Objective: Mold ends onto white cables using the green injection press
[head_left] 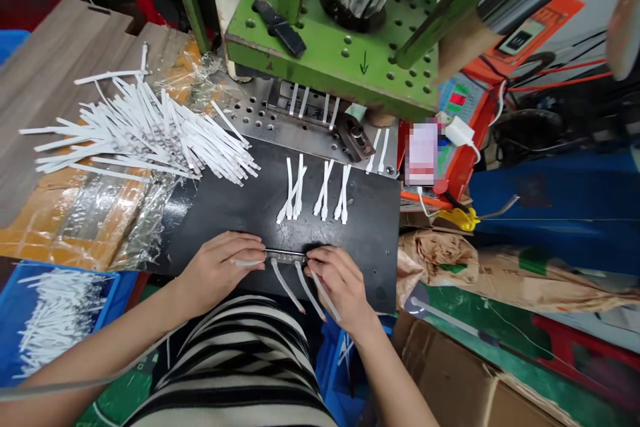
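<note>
My left hand (223, 268) and my right hand (336, 277) grip opposite ends of a narrow metal bar fixture (285, 255) above the black work plate (240, 210). Several white cable pieces hang from the fixture toward me, among them a cable (287, 285) near its middle. The fingers of both hands are closed around the bar ends, so those ends are partly hidden. Just beyond it lie several short white cables with connectors (324, 197) in small groups on the plate. A large heap of white cables (145, 130) spreads to the left.
A green press (320, 57) stands ahead, with a second fixture (305, 107) holding cables on its metal bed. At the lower left is a blue bin (113, 300) of white pieces. An orange control box (463, 147) is to the right, above a cardboard box (450, 373).
</note>
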A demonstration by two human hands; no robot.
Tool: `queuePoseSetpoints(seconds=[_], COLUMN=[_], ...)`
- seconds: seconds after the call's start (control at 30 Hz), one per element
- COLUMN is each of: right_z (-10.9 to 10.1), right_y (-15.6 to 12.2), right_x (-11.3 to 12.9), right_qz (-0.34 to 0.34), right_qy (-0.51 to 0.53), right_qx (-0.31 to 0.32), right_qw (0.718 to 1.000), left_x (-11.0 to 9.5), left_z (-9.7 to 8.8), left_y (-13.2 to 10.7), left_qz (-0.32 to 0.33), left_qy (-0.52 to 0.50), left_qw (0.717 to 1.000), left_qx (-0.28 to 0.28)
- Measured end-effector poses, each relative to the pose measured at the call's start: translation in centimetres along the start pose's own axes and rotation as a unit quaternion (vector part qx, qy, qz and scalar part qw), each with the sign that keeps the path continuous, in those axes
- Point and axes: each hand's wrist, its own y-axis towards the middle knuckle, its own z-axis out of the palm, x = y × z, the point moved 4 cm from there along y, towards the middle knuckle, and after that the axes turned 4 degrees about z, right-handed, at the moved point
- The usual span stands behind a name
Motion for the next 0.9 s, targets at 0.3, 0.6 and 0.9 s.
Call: queuePoseSetpoints(seconds=[0.3,0.6,0.9], right_z=[-0.2,-1.6,-6.2], right_y=[0.5,1.6,20.0], right_x=[0.1,-0.2,-11.8], right_qz=[0.008,0.04,0.156], right_qy=[0.006,0.062,-0.24], right_qx=[-0.006,0.144,0.043], right_qw=[1.0,0.987,0.957], left_x=[-0.7,-0.9,10.3], left_z=[-0.9,-0.6,-3.5], left_y=[0.7,1.2,14.1], left_qz=[0.061,0.078,0.079], left_qy=[0.083,0.119,0.112], left_qw=[0.994,0.986,0.973], left_qx=[0.027,0.086,0.184])
